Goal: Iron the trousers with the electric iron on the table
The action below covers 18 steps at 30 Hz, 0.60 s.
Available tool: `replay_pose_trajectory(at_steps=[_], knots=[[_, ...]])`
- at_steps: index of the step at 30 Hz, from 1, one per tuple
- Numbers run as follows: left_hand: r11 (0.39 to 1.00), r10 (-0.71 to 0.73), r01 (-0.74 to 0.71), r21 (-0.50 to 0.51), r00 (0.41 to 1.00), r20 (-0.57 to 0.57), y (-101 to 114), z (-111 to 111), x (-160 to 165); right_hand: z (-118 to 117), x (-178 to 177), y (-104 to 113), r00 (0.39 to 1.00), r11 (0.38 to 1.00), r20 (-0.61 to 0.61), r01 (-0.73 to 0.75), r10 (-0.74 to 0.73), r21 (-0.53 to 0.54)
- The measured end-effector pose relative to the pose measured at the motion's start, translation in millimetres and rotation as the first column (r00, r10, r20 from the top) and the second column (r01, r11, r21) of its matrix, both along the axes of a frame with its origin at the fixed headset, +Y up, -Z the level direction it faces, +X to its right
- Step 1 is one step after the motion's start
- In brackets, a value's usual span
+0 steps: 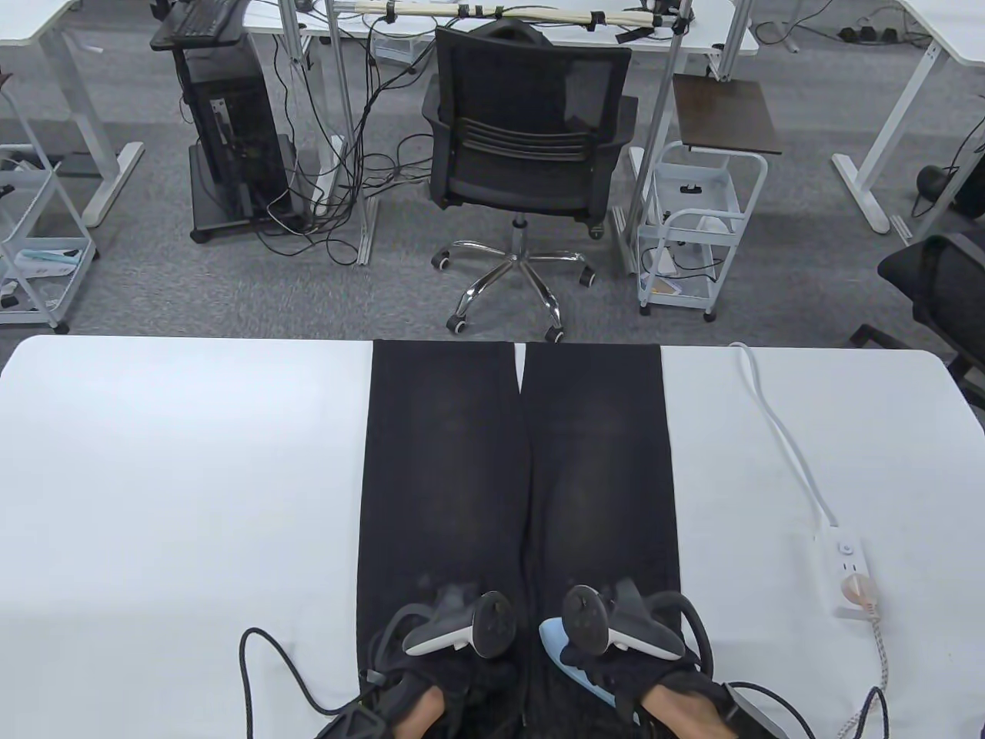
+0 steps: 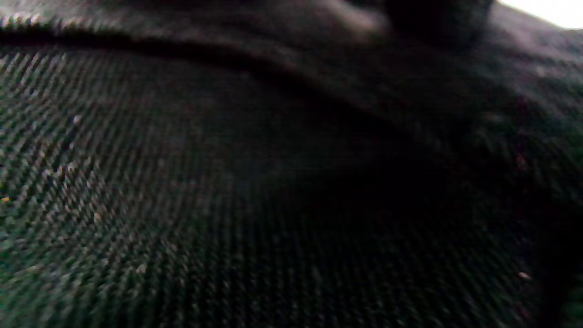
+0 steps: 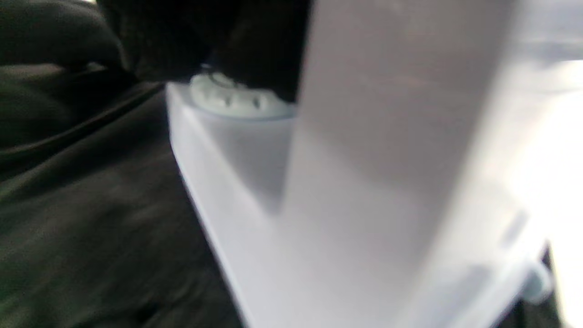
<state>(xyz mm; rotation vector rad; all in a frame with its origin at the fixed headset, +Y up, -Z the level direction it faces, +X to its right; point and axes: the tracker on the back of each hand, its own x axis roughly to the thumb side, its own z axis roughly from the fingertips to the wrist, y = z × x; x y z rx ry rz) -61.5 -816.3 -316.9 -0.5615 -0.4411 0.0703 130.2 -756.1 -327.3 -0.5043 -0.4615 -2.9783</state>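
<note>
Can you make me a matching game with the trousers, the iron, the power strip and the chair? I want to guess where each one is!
Things:
1. trousers
2. iron
3. power strip
4. office chair

Places:
A. on the floor beyond the table
B. under the right hand, on the trousers
C. near the table's right edge, with a plug in it
D. spread flat down the middle of the table

Pairs: 1-D, 2-B, 3-C, 4-A

Black trousers (image 1: 515, 477) lie flat; pale-blue iron (image 1: 565, 654) atop them.
</note>
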Motion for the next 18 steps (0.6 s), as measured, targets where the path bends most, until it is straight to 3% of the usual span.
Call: replay_pose_trajectory(at_steps=[10,13,18], knots=[[1.000,-0.004,0.004,0.002,1.000,0.014,-0.1,-0.1,2.4,-118.8,7.5,-0.2,0.985,0.999,0.168,0.042,-0.038,-0.024],[1.000,-0.004,0.004,0.001,1.000,0.017,-0.1,-0.2,2.9,-158.5,11.4,0.6,0.965,0.999,0.261,0.016,-0.026,0.041],[1.000,0.001,-0.001,0.002,1.000,0.016,-0.5,0.1,3.4,-209.2,20.0,-0.9,0.906,0.999,0.421,0.037,-0.047,0.032]])
